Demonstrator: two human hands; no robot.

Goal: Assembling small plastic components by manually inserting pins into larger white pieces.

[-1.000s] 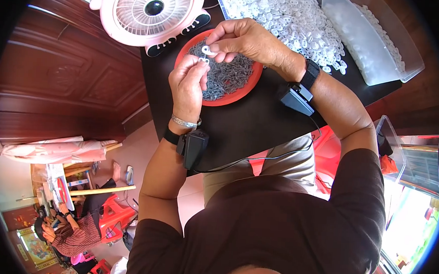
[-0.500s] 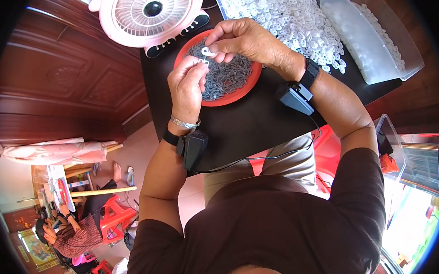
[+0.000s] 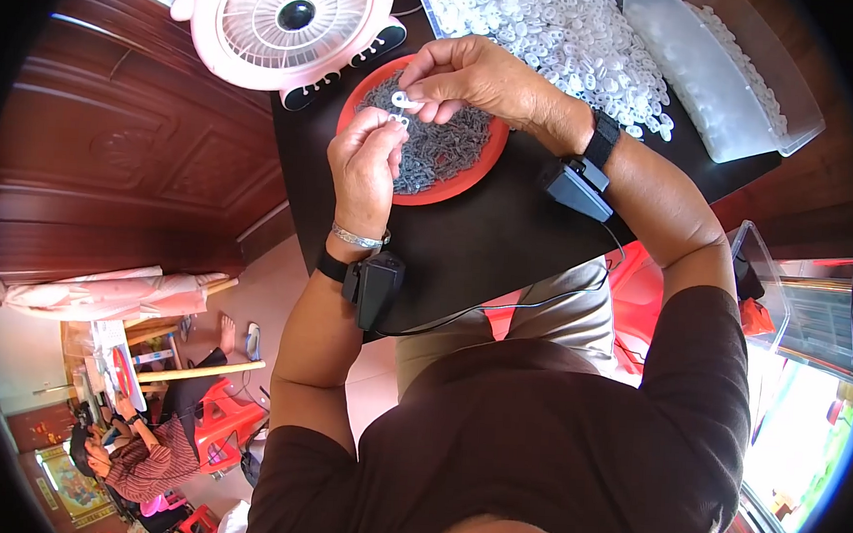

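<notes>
My left hand [image 3: 363, 157] pinches a small white piece [image 3: 398, 121] between thumb and fingertips; its exact kind is too small to tell. Just above it, my right hand [image 3: 460, 80] grips a white oval plastic piece with a hole [image 3: 404, 100]. The two pieces are close together, and I cannot tell whether they touch. Both hands are over a round red tray [image 3: 470, 177] filled with small grey parts [image 3: 442, 152]. To the right of the tray lies a large heap of similar white oval pieces [image 3: 592, 44], partly behind my right hand.
A pink fan [image 3: 297, 16] stands at the table's far left. A translucent bin [image 3: 716, 89] with white pieces lies at the far right of the black table [image 3: 485, 250]. Cables run from the black wrist devices. Another person [image 3: 146, 459] sits at the lower left.
Almost nothing differs. My left hand has shifted very slightly, and both hands keep their pinch on the white pieces.
</notes>
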